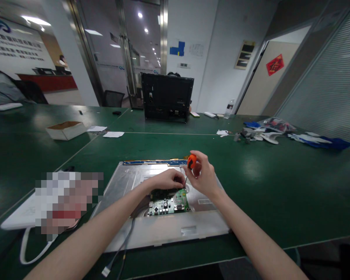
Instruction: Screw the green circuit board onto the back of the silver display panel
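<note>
A flat silver monitor panel (198,227) lies face down on the green table in front of me. A green circuit board (169,203) sits on its back. My right hand (203,177) is closed round a small screwdriver with an orange handle (191,160), held upright with its tip at the board's far right corner. My left hand (166,180) rests on the board's far edge, fingers curled and pinched near the screwdriver tip. A grey cable (127,238) runs from the board over the panel's near edge.
A white device with a strap (20,217) lies at the left beside a blurred patch. Farther off stand a black monitor back (167,96), a shallow cardboard box (65,129), papers, a water bottle (229,108) and blue-white gloves (317,140).
</note>
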`<act>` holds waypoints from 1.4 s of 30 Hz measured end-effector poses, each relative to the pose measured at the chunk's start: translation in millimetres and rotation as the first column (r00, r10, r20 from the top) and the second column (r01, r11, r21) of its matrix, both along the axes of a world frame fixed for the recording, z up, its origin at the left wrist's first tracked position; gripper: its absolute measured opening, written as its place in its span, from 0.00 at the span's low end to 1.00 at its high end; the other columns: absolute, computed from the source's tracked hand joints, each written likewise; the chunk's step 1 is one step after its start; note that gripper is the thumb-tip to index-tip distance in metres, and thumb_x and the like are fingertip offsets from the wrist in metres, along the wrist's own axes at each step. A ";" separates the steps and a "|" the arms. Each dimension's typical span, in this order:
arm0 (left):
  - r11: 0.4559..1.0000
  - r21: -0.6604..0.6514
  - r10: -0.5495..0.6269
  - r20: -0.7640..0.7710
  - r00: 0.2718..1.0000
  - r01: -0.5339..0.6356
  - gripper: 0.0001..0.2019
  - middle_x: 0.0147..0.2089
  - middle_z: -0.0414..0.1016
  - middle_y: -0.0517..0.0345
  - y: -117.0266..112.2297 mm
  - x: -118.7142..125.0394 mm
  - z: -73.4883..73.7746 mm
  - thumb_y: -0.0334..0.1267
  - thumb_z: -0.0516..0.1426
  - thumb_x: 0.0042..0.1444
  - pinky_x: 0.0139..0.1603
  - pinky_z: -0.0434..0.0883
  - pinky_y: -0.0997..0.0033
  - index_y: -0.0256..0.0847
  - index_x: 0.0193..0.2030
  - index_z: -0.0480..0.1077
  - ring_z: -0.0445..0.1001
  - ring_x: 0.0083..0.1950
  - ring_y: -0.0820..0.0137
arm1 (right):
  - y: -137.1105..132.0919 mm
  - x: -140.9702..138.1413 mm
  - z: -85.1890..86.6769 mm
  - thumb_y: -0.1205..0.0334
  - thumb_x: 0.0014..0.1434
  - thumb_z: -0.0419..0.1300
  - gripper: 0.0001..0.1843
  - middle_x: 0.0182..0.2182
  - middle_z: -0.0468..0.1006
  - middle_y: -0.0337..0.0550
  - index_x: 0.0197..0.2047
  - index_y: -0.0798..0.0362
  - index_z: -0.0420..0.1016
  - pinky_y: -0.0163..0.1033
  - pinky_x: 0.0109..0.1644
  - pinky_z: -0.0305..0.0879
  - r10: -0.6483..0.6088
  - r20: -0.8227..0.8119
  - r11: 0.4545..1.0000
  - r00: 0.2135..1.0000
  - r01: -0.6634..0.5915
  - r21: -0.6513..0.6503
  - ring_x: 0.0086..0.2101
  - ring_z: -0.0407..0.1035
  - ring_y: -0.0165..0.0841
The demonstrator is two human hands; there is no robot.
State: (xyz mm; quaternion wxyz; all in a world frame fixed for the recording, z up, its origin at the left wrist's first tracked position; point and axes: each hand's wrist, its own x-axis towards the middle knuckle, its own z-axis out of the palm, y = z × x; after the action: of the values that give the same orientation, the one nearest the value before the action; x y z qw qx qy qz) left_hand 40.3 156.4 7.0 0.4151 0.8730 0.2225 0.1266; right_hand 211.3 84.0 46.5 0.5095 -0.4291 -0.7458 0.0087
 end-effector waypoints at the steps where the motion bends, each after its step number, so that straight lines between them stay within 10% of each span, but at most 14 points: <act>1: 1.000 -0.001 -0.001 0.000 1.000 0.001 0.06 0.30 0.73 0.61 -0.1 -0.1 0.1 0.34 0.58 0.52 0.36 0.64 0.75 0.35 0.36 0.75 0.68 0.32 0.72 | 0.4 0.3 -0.3 0.64 0.56 0.60 0.27 0.22 0.61 0.28 0.57 0.48 0.56 0.29 0.22 0.53 -0.004 0.006 1.000 1.000 0.004 0.006 0.18 0.58 0.24; 34: 1.000 -0.003 -0.004 0.015 1.000 0.004 0.06 0.30 0.73 0.60 -0.9 0.4 1.0 0.35 0.58 0.52 0.36 0.65 0.75 0.35 0.35 0.75 0.69 0.33 0.72 | -1.5 0.8 5.6 0.61 0.60 0.59 0.21 0.33 0.72 0.37 0.55 0.48 0.60 0.31 0.26 0.61 0.077 0.009 0.995 0.997 -0.077 0.056 0.23 0.64 0.24; 42: 1.000 -0.006 0.010 -0.016 1.000 -0.011 0.05 0.29 0.73 0.61 -2.3 0.2 4.7 0.34 0.58 0.52 0.35 0.64 0.75 0.36 0.33 0.75 0.69 0.32 0.72 | -10.7 -1.5 42.6 0.53 0.64 0.54 0.11 0.29 0.73 0.39 0.39 0.52 0.69 0.32 0.27 0.56 -0.048 0.238 0.998 0.970 0.035 0.060 0.24 0.64 0.25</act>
State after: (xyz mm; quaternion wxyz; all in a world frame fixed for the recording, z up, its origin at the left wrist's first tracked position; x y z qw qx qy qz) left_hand 40.5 154.0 11.7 0.4150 0.8717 0.2308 0.1211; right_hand 209.8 73.3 89.0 0.4277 -0.4283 -0.7925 -0.0743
